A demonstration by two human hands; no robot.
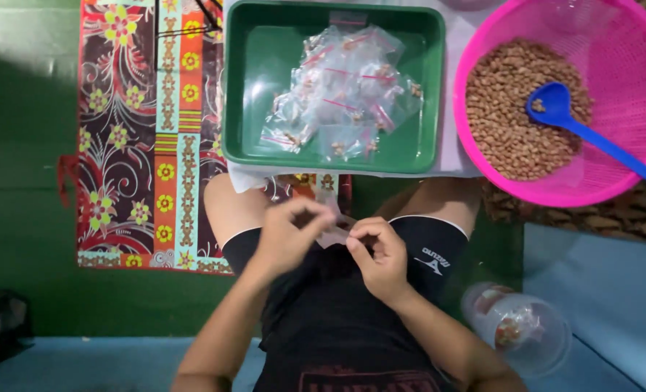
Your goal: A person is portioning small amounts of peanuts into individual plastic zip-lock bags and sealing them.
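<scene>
Both forearms come up from the bottom of the view and meet over the lap, above black shorts. The left hand [288, 234] is raised with the wrist bent, its thumb and forefinger curled toward each other and pinching the left end of a small clear plastic zip bag [335, 231]; the other fingers arch loosely above. The right hand [382, 255] sits a little lower, knuckles up, fingers folded inward, thumb and forefinger nipping the right end of the same bag. The bag is stretched between the two hands, just above the knees and just below the near edge of the tray; it is mostly hidden by the fingers, and what it contains cannot be told.

Ahead of the knees lies a green rectangular plastic tray [247, 94] with a heap of small clear zip bags with pink seal strips [345, 91], each with a few brown pieces inside. To the right of the tray stands a round pink plastic basket [628, 87] filled with brown peanuts [504, 116], and a blue plastic scoop [555, 107] rests on them with its handle reaching right. A flowered patterned mat [141, 145] lies to the left. Clear plastic cups [519, 327] lie beside the right forearm.
</scene>
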